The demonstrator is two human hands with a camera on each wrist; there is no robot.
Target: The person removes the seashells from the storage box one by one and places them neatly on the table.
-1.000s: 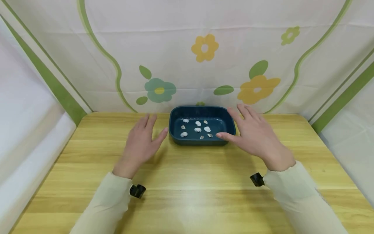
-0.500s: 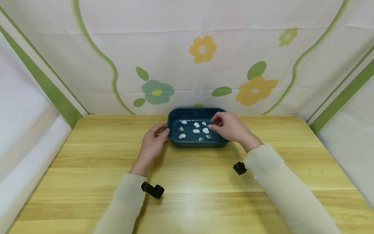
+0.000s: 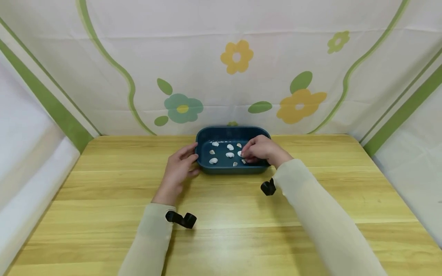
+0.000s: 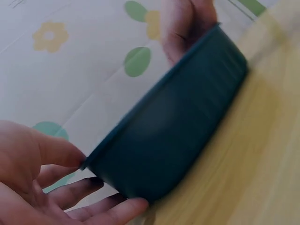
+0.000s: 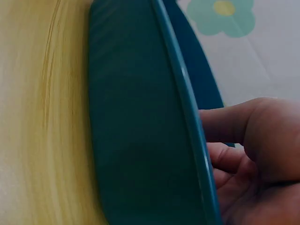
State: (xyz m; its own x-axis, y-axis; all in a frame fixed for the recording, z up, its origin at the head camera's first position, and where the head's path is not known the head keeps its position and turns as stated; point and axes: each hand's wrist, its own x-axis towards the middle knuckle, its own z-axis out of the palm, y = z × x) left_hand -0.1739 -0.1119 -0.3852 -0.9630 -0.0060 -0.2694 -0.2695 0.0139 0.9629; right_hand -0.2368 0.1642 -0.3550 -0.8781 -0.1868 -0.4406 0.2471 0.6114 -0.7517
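Several small seashells [image 3: 230, 155], mostly white, lie spread over the floor of a dark blue-green plastic basin [image 3: 228, 171]. My left hand [image 3: 177, 172] is at the basin's left end. In the left wrist view its fingertips touch the rim and the outer wall [image 4: 154, 131], with the fingers loosely spread. Over the basin's right side, my right hand [image 3: 261, 149] reaches in with curled fingers and pinches a white shell [image 3: 239, 153] near the middle right. Part of that shell is covered by the fingertips. In the right wrist view the basin's wall [image 5: 140, 112] hides those fingertips.
The basin stands at the back edge of a wooden table [image 3: 214, 237], close to a white cloth backdrop [image 3: 193, 57] printed with flowers and green lines. A small black camera is worn on the left wrist [image 3: 181, 219] and another on the right wrist [image 3: 268, 188].
Both hands have moved in towards the basin. My left hand has come against its left end; my right hand has gone down inside, its fingers closing on a white shell.
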